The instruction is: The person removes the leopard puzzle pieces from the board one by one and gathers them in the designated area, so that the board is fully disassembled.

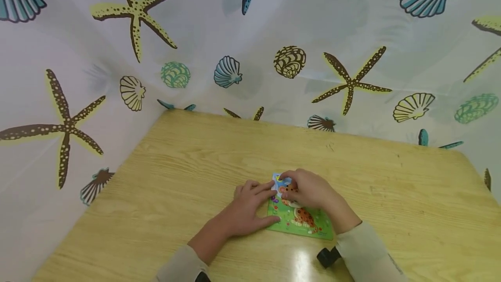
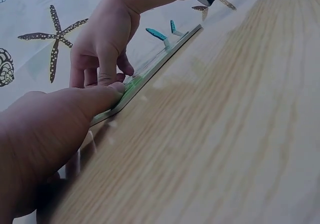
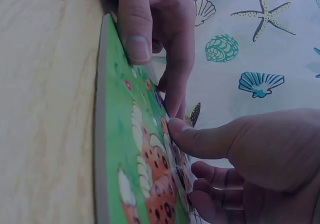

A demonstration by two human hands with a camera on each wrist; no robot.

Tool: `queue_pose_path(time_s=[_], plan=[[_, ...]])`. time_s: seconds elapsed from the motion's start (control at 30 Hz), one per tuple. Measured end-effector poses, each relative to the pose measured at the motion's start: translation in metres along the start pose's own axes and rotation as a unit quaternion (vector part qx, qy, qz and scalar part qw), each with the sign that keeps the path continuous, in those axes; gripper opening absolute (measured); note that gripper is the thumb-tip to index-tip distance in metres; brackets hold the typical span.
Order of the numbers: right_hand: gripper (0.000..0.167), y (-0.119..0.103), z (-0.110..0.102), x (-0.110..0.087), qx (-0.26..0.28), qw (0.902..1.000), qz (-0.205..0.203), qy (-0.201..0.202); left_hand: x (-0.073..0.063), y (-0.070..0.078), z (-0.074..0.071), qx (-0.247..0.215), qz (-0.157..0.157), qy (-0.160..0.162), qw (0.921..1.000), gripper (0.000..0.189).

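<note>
A flat puzzle board (image 1: 282, 223) with a spotted leopard cub on green grass lies on the table. My left hand (image 1: 248, 210) rests over its left edge, fingers extended, the thumb on the near left corner and fingertips near the upper left. From the right, my right hand (image 1: 311, 188) reaches over the board. Its thumb and curled fingers pinch a puzzle piece (image 3: 182, 171) around the cub's head, which looks slightly raised in the right wrist view. The palm hides the board's upper right part. In the left wrist view, the board's edge (image 2: 160, 64) shows as a thin slab.
The light wood table (image 1: 176, 177) extends around the board on all sides. A white cloth (image 1: 250, 38) printed with starfish and shells hangs behind and beside it. A black device (image 1: 328, 257) sits at the right cuff.
</note>
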State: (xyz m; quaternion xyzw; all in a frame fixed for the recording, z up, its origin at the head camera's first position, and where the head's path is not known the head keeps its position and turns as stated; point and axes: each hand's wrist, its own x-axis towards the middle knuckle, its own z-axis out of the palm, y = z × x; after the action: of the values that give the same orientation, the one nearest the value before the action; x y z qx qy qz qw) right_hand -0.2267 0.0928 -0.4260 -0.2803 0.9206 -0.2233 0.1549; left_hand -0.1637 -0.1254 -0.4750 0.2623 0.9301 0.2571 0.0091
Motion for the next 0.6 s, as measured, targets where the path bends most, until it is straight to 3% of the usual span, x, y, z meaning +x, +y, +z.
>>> queue_pose_path(time_s=[0.27,0.47,0.6], plan=[[0.046,-0.002,-0.004,0.005,0.026,0.9995,0.008,-0.013,0.001,0.002,-0.003,-0.007,0.014,-0.013,0.9998,0.068],[0.044,0.009,-0.002,0.008,0.096,0.9953,0.006,-0.012,0.002,0.003,-0.005,-0.020,0.002,-0.012,0.9997,0.069],[0.044,0.011,-0.001,0.010,0.113,0.9935,0.003,-0.013,0.001,0.001,-0.005,-0.023,-0.008,-0.013,0.9996,0.068]])
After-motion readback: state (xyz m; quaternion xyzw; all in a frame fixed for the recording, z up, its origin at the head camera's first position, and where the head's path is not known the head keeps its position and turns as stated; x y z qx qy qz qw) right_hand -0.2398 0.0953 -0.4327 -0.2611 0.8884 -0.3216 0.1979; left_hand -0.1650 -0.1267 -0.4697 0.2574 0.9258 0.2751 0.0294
